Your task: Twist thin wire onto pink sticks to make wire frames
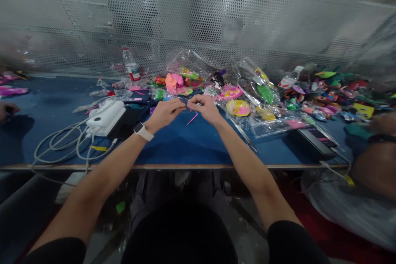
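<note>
My left hand [167,112] and my right hand [204,107] meet above the blue table [192,144], fingers pinched together on a small clear plastic piece [187,109] that I cannot make out well. A white watch [143,131] sits on my left wrist. A thin pink stick [192,119] lies on the table just below my right hand. Behind my hands lies a heap of colourful foam toys [182,82] in clear plastic bags.
A white charger block [105,119] with coiled white cables [62,144] lies at left. A plastic bottle [131,65] stands by the perforated metal wall [198,20]. More bagged toys [328,95] spread right, near a dark flat device [312,142]. Another person's arm [374,161] shows at the right.
</note>
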A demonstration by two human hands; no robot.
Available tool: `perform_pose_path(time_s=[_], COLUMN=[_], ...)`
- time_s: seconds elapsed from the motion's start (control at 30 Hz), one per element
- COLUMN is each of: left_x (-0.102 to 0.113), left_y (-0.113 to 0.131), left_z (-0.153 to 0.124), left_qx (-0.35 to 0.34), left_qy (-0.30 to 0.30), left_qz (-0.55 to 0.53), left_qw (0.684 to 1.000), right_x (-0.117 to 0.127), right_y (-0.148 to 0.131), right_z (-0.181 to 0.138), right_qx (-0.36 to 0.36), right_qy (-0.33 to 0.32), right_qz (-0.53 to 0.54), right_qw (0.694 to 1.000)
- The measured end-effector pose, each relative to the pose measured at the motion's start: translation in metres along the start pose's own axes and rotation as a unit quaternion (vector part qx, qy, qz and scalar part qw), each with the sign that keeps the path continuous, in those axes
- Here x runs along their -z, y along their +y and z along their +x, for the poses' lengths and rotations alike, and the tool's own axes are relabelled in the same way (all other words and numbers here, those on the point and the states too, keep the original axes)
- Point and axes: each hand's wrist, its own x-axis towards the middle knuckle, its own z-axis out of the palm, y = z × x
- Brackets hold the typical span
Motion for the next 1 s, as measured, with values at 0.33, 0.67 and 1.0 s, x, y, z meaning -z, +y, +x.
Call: perform_pose_path(time_s=[0.33, 0.67, 1.0], left_x=[-0.007, -0.005, 0.013], left_y=[0.004, 0.001, -0.018], left_z=[-0.001, -0.001, -0.005], left_qx=[0.088, 0.028, -0.116], left_qy=[0.064, 0.072, -0.032], left_qz=[-0.090, -0.020, 0.202], left_qw=[0.990, 0.997, 0.972], right_x=[-0.003, -0.008, 0.002], right_y=[-0.006, 0.004, 0.017], right_z=[-0.007, -0.004, 0.003], right_qx=[0.165, 0.192, 0.138], right_qy=[0.110, 0.105, -0.018], right_qz=[-0.148, -0.210, -0.146], right_qw=[0.969, 0.953, 0.979])
